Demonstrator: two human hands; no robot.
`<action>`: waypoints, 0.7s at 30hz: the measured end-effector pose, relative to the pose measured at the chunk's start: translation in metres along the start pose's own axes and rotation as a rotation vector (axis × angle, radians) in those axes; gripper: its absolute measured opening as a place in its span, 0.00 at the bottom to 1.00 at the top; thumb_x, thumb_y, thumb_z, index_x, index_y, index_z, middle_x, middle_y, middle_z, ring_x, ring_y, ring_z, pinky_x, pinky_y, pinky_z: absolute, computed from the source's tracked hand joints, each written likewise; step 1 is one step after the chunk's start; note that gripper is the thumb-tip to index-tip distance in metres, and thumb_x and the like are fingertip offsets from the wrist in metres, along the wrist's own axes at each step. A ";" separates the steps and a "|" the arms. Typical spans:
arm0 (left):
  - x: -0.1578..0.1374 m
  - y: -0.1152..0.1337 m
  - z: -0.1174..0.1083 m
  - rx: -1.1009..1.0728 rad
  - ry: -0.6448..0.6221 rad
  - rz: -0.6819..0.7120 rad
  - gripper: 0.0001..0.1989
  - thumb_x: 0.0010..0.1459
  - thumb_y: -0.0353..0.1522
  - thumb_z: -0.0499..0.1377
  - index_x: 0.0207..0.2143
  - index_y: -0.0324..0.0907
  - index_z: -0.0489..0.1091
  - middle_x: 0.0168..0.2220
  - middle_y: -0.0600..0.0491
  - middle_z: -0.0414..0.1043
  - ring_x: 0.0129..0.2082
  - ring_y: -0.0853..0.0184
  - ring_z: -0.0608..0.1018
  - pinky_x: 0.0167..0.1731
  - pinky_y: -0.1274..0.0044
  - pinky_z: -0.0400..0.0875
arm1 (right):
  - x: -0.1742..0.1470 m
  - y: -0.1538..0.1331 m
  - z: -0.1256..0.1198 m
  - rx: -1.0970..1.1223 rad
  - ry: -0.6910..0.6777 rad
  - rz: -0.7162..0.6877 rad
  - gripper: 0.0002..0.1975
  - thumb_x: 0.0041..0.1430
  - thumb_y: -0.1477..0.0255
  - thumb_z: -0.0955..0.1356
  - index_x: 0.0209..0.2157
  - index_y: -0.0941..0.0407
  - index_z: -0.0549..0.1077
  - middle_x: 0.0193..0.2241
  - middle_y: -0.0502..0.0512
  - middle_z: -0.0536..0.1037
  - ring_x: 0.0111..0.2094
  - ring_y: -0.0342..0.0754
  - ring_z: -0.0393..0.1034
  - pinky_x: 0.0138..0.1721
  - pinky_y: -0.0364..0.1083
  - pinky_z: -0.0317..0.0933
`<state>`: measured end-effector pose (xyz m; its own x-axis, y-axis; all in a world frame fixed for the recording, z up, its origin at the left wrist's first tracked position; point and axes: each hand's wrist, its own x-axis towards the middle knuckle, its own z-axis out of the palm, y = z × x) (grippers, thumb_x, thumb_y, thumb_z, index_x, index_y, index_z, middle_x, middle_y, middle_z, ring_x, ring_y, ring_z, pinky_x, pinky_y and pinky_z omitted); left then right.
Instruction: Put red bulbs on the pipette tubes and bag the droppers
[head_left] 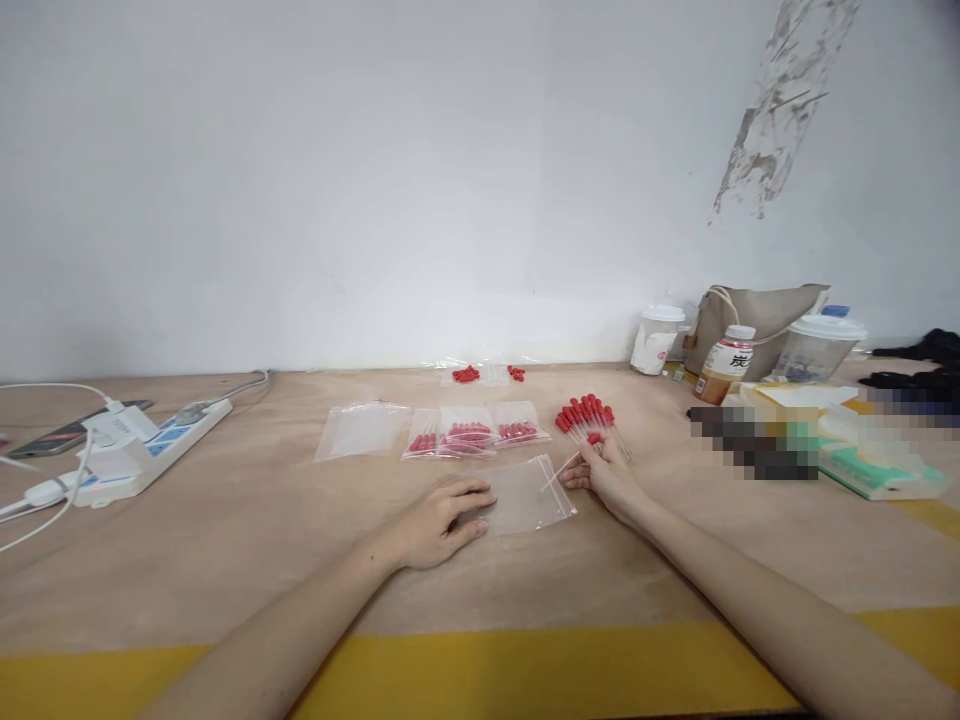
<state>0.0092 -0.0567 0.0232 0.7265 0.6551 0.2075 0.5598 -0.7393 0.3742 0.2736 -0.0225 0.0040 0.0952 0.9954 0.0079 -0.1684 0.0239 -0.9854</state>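
Observation:
A clear zip bag (517,500) lies flat on the table, its zip edge to the right. My left hand (446,520) rests on the bag's left end with the fingers apart. Between the fingertips of my right hand (607,475) is a red-bulbed dropper (594,438), its thin clear stem pointing down-left over the bag's zip edge. Whether the tip is inside the bag I cannot tell. Just behind that hand, a fan of red-bulbed droppers (585,410) lies on the table. Several filled zip bags (469,432) with red contents lie beyond my left hand, beside a stack of flat clear bags (362,430).
Red pieces in clear plastic (466,374) lie by the wall. On the left are a power strip (154,450) with cables and a phone (52,432). To the right stand a lidded cup (658,340), a bottle (725,365), a grey bag (765,315) and a tissue pack (877,465).

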 end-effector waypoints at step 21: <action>0.000 0.000 0.001 0.004 0.017 -0.010 0.20 0.57 0.42 0.50 0.52 0.49 0.61 0.54 0.51 0.59 0.53 0.61 0.62 0.52 0.68 0.56 | -0.002 -0.015 -0.021 -0.444 -0.627 -0.222 0.13 0.41 0.64 0.71 0.24 0.59 0.69 0.27 0.50 0.71 0.26 0.39 0.63 0.28 0.40 0.57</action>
<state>0.0093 -0.0563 0.0225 0.7138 0.6651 0.2195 0.5687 -0.7333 0.3725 0.2965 -0.0268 0.0155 -0.5112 0.8412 0.1761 0.2088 0.3203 -0.9240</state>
